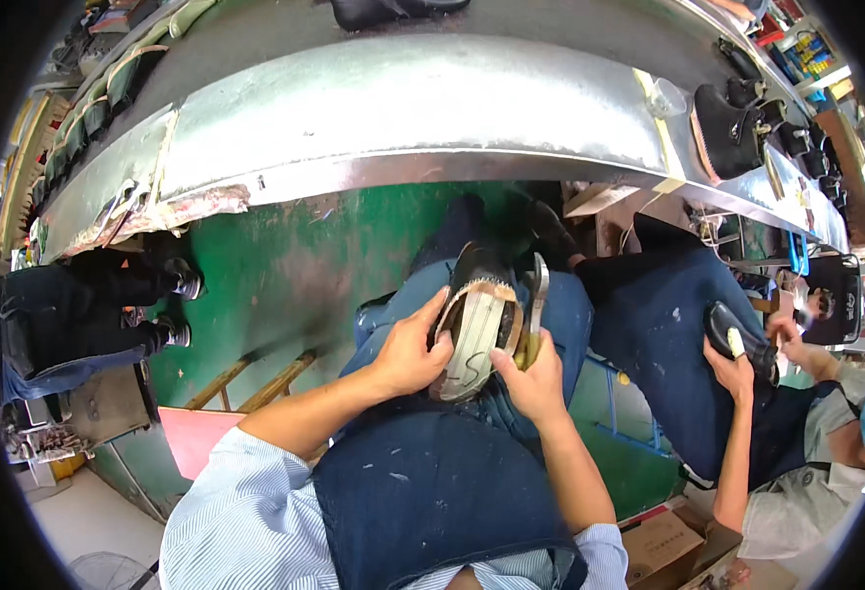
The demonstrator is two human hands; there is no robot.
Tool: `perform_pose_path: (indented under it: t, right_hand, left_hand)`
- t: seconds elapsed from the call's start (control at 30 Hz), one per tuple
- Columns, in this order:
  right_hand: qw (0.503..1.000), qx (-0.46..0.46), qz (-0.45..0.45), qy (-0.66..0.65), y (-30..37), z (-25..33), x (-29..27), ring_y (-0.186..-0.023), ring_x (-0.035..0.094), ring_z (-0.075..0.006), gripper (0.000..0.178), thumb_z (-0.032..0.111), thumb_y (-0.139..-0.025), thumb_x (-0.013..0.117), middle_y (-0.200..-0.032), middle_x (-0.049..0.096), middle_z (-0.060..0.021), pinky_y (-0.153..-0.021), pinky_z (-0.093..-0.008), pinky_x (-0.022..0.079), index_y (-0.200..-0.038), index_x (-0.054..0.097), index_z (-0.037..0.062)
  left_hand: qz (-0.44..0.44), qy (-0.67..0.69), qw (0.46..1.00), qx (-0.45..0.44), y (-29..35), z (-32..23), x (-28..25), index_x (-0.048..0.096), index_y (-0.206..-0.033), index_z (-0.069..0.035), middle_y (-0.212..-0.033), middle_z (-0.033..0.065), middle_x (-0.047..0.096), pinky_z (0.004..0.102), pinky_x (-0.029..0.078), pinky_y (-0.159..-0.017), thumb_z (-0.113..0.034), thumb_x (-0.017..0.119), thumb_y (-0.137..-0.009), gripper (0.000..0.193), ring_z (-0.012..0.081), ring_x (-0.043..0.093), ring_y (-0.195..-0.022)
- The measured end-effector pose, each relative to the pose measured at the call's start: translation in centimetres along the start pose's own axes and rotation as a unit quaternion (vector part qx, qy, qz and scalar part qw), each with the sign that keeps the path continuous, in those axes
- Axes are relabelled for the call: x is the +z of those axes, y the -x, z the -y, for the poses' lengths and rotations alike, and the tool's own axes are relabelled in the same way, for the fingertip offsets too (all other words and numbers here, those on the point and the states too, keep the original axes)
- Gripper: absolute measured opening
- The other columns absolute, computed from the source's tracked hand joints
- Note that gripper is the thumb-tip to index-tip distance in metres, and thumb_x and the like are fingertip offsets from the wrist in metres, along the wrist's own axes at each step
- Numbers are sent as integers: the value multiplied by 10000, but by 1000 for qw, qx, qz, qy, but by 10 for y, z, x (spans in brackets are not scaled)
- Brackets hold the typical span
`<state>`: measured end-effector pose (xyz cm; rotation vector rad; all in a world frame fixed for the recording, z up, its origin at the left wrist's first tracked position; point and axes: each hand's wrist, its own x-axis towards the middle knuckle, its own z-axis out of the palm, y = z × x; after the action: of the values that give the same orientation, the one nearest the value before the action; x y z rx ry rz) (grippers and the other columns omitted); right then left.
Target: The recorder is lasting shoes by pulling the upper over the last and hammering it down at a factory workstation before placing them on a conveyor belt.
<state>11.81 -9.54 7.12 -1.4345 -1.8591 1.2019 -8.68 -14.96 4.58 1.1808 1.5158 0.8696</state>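
A black shoe upper (478, 334) lies sole side up over my lap, its pale insole facing me and a light ragged edge showing at the far end. My left hand (415, 349) is closed around its left side, thumb on the rim. Gripped in my right hand (534, 382) is a pair of lasting pincers (537, 307) with a curved metal head and yellowish handles, standing along the shoe's right side. The right thumb presses on the insole's near right part. A thin dark curved line crosses the insole near my thumb.
Ahead runs a long metal-edged bench (413, 108), with black boots (727, 133) at its right and several shoes at its left. To my right a co-worker holds a black shoe (732, 334). A wooden stool (201, 428) stands left; cardboard boxes (660, 546) sit lower right.
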Motion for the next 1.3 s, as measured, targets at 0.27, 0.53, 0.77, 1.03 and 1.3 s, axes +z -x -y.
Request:
perform_pose_path:
  t: [0.27, 0.53, 0.77, 1.03, 1.3]
  right_hand:
    - [950, 72, 122, -280, 24, -50, 1, -1079, 586, -182, 516, 14, -785, 597, -1181, 602, -83, -972, -323, 449, -1285, 474, -27]
    - [923, 172, 54, -341, 49, -52, -26, -863, 629, -162, 391, -11, -817, 634, -1130, 618, -113, -758, -302, 539, -1180, 490, -15]
    - [906, 208, -61, -363, 88, -80, -67, -807, 612, -175, 387, 47, -915, 590, -1045, 609, -128, -626, -292, 515, -1263, 438, -30]
    - [941, 201, -13, -272, 125, -75, -70, -852, 601, -156, 372, 192, -979, 547, -1008, 628, -97, -771, -299, 492, -1270, 504, -35]
    - [968, 205, 127, -70, 108, -33, -104, -804, 640, -185, 286, 170, -916, 589, -872, 668, -130, -758, -323, 508, -1137, 622, -9]
  left_hand:
    - [195, 165, 965, 66, 4, 5, -9, 36, -1546, 1, -1614, 230, 26, 333, 102, -1200, 14, 538, -733, 955, 273, 5, -1505]
    - [181, -52, 979, 82, 2, -25, 8, 158, -1525, -27, -1365, 259, 509, 386, 417, -1049, -151, 830, -728, 1051, 366, 535, -1249]
    - [103, -80, 939, 318, -57, -138, -23, 362, -1371, -56, -1105, 139, 687, 359, 531, -844, -137, 880, -653, 889, 253, 689, -969]
    - [227, 38, 961, -152, -149, -56, 82, 628, -1141, 31, -1093, 126, 665, 342, 480, -927, -559, 564, -920, 633, 205, 616, -1024]
    - [147, 231, 960, -56, -81, 32, 119, 450, -1399, 27, -1334, 115, 564, 291, 379, -1055, -388, 307, -1071, 548, 173, 512, -1217]
